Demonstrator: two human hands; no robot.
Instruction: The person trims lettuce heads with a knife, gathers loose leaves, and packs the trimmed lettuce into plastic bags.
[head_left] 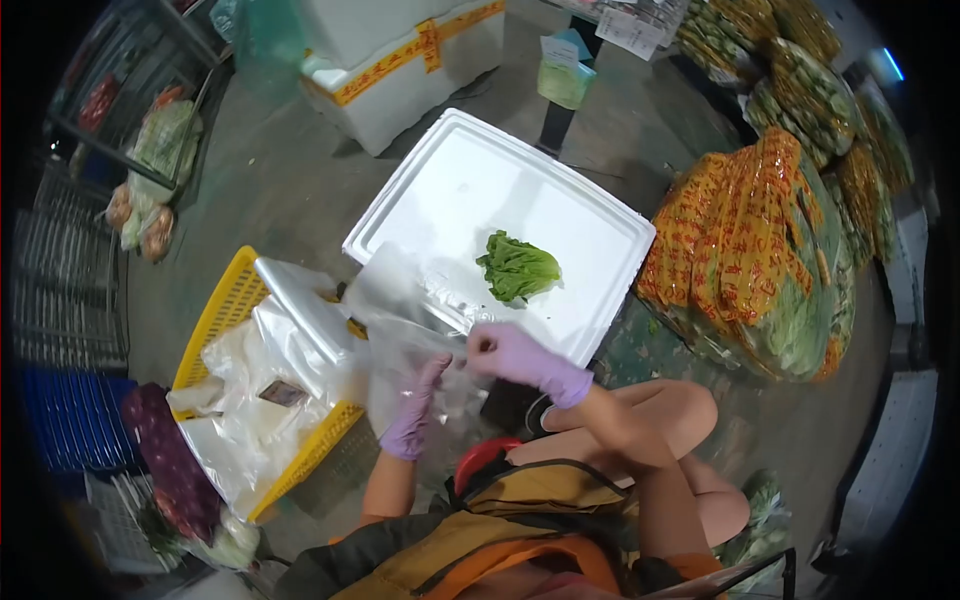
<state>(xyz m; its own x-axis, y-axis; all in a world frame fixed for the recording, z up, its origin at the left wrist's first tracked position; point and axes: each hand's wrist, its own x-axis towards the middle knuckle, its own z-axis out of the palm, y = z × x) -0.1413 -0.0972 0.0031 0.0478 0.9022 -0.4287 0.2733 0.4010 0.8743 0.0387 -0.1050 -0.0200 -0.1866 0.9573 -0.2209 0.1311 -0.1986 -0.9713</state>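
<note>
My left hand [423,400], in a purple glove, is closed on a clear plastic bag [388,325] that hangs over the near left edge of a white foam lid [400,200]. Just right of it, my right hand [510,358], gloved alike, has its fingers curled and pinched at the bag's edge. On the white lid, beyond my right hand, lies a head of green leafy lettuce [518,268]. Part of the bag is blurred and nearly transparent.
A yellow basket [225,300] of plastic bags stands at the left, beside a purple net sack [170,455]. Large bags of vegetables [740,250] sit at the right. Behind the lid are a foam box [400,95] and a green-topped stand [563,80].
</note>
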